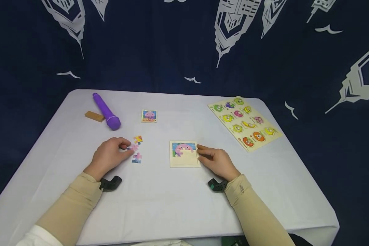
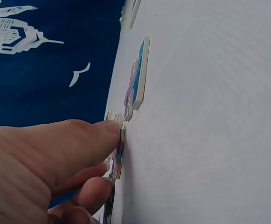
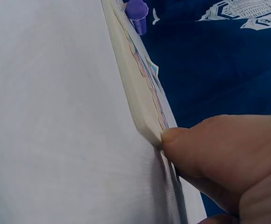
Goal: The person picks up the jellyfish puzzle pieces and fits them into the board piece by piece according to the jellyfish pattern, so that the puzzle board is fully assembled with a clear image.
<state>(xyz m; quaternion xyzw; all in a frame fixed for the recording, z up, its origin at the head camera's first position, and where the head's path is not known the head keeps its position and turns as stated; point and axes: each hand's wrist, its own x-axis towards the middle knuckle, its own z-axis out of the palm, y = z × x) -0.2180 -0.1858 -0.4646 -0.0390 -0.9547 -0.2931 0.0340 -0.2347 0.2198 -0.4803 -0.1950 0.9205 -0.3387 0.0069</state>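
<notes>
Several small printed, knobbed jigsaw pieces (image 1: pixel 137 158) lie by the left hand (image 1: pixel 110 153) in the head view, presumably for easy reach; the right hand (image 1: pixel 216 162) touches the right edge of a square, cream-rimmed puzzle board (image 1: pixel 184 163), perhaps steadying it, with white tablecloth (image 1: pixel 156 191) spanning the gap between. Left wrist view: thumb and fingers pinch one pink piece (image 2: pixel 120 154). Right wrist view: thumb against the board's edge; whether the fingers grip, I cannot tell

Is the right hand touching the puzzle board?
Touching. The right wrist view shows it: the right hand has its thumb tip against the edge of the puzzle board.
</notes>
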